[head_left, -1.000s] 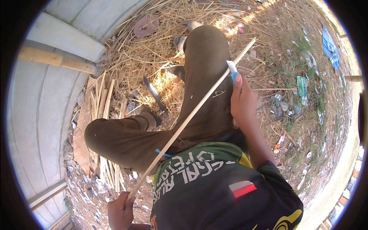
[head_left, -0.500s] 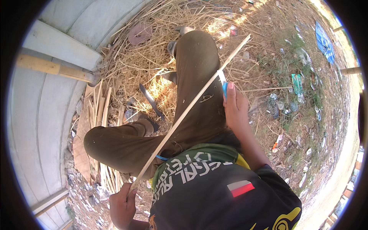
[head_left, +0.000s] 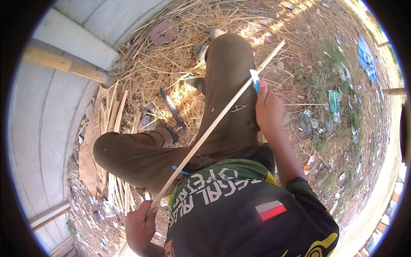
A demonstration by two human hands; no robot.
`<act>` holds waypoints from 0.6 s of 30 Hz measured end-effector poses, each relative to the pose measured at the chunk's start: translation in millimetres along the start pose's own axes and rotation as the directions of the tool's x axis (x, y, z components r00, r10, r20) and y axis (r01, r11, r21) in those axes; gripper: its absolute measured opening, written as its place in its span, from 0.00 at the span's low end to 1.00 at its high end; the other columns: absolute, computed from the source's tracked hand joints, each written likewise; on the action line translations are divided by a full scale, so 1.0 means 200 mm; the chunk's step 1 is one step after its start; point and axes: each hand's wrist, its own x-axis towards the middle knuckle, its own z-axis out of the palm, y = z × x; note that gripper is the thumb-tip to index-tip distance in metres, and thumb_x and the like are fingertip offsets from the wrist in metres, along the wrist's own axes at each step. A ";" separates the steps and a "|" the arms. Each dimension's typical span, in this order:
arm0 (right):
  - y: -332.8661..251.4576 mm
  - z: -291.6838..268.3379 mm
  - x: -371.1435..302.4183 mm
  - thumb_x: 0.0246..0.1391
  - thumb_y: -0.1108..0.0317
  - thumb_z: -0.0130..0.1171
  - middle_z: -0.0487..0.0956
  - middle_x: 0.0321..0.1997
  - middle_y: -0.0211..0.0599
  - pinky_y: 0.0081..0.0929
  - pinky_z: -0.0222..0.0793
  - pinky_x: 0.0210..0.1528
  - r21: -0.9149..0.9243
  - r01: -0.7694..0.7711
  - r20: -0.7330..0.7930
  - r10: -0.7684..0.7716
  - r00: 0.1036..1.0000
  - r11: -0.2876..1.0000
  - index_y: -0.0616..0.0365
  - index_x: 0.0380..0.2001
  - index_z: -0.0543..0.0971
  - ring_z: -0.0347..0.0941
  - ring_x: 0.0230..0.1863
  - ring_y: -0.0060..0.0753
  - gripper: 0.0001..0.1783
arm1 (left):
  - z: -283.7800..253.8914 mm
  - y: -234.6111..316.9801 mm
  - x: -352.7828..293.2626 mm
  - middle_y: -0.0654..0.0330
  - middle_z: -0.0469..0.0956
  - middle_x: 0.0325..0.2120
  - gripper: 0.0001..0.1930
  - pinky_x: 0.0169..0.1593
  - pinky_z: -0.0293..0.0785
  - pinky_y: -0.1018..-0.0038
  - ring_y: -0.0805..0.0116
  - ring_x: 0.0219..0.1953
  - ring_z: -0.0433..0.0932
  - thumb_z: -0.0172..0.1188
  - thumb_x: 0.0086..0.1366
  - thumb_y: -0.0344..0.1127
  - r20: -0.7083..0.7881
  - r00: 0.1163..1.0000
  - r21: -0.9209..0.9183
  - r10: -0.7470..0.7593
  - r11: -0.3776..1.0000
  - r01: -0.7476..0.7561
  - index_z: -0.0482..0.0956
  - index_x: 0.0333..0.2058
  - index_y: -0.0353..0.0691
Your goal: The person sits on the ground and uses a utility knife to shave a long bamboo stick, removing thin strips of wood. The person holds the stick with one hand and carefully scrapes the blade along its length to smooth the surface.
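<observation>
A long, thin strip of pale bamboo or wood [head_left: 219,119] slants across my lap, from the lower left to the upper right. My left hand [head_left: 140,227] is closed round its lower end, beside my hip. In my closed right hand [head_left: 269,107] is a small knife [head_left: 256,85] with a blue handle, most of it hidden by the fingers. Its pale blade lies against the strip near the upper end, over my right thigh [head_left: 231,64]. A small curled shaving [head_left: 239,108] rests on the trousers.
Several split strips [head_left: 112,113] lie on brown sheeting [head_left: 89,158] at the left. A dark curved blade [head_left: 170,108] rests among the shavings [head_left: 145,73] by my feet. A pale panelled wall [head_left: 43,128] with a bamboo pole [head_left: 64,65] stands at the left. Litter covers the right-hand ground.
My view has shifted slightly. My right hand and the knife have moved a little up along the strip, toward its far end. My left hand keeps its grip.
</observation>
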 end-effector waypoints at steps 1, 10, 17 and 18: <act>-0.02 0.01 -0.04 0.75 0.49 0.37 0.77 0.21 0.57 0.57 0.68 0.31 -0.021 0.041 0.028 -0.040 0.999 0.999 0.60 0.34 0.80 0.75 0.26 0.68 0.29 | 0.03 0.00 0.01 0.48 0.69 0.13 0.09 0.21 0.61 0.60 0.44 0.15 0.70 0.58 0.71 0.36 -0.012 1.000 -0.035 0.004 0.999 -0.004 0.74 0.34 0.37; -0.04 -0.02 -0.04 0.75 0.48 0.37 0.77 0.21 0.57 0.57 0.68 0.30 0.034 -0.006 -0.021 0.007 1.000 0.999 0.61 0.37 0.82 0.76 0.26 0.67 0.30 | 0.19 0.16 0.17 0.47 0.70 0.14 0.08 0.22 0.62 0.59 0.41 0.18 0.72 0.60 0.70 0.37 -0.099 0.990 -0.059 0.097 0.993 -0.103 0.75 0.35 0.40; 0.00 -0.03 0.08 0.75 0.50 0.39 0.77 0.20 0.55 0.55 0.68 0.29 -0.060 0.056 -0.079 -0.061 0.995 0.997 0.60 0.36 0.82 0.76 0.25 0.64 0.28 | 0.19 0.10 0.15 0.47 0.71 0.14 0.05 0.22 0.61 0.57 0.43 0.19 0.73 0.61 0.68 0.36 -0.109 0.989 -0.027 0.100 0.994 -0.104 0.77 0.38 0.42; -0.03 -0.02 0.02 0.75 0.51 0.39 0.77 0.19 0.54 0.55 0.68 0.28 -0.090 0.111 -0.073 -0.117 0.990 0.990 0.59 0.36 0.82 0.75 0.24 0.63 0.27 | 0.20 0.11 0.15 0.47 0.72 0.15 0.05 0.22 0.61 0.57 0.42 0.19 0.74 0.61 0.68 0.35 -0.120 0.988 -0.029 0.094 0.995 -0.099 0.77 0.38 0.42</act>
